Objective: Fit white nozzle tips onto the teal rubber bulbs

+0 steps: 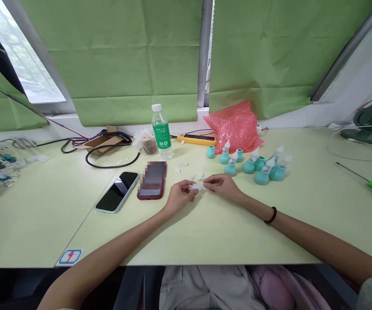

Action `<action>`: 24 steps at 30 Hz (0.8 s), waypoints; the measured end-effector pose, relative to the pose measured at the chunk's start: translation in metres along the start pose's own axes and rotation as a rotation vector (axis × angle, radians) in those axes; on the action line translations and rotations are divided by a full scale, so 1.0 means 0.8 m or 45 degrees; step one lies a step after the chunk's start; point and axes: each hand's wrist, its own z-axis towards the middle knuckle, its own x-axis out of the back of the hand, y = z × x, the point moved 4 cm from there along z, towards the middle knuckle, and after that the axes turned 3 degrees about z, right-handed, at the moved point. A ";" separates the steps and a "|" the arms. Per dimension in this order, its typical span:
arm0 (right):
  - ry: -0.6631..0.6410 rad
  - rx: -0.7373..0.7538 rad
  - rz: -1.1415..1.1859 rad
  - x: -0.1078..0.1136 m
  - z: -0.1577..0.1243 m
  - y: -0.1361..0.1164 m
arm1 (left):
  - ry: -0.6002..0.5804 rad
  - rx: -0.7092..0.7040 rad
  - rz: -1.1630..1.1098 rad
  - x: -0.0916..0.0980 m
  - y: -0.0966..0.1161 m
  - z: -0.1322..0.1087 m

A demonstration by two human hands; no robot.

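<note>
My left hand (179,196) and right hand (222,185) pinch a small clear plastic piece (196,187); teal rubber bulbs (262,176) stand at two o'clock.

Pale yellow-green table (205,241) across the full width, matt and evenly lit. Joined from two tops along a straight seam (85,219) running diagonally at lower left. Behind the table, a window wall covered by creased green sheets (124,56), divided by a grey upright frame member (206,51). Uncovered pane (27,64) at upper left, bright with daylight. White sill (63,118) just below the sheets. Plain white wall (357,82) at right, beyond a slanted grey frame (344,51). Dark space under the front table edge.
</note>
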 end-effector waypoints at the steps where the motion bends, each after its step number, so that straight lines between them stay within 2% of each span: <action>1: -0.005 -0.071 0.106 -0.003 -0.001 0.001 | 0.000 -0.012 0.033 0.000 0.000 -0.001; 4: -0.029 -0.191 0.298 -0.011 -0.006 -0.001 | 0.007 -0.089 0.169 -0.001 0.003 -0.003; 7: -0.029 -0.232 0.358 -0.013 -0.008 -0.003 | -0.003 -0.144 0.270 -0.003 0.006 -0.005; 24: -0.006 -0.217 0.260 -0.015 -0.008 -0.002 | 0.011 -0.206 0.279 -0.004 0.007 -0.005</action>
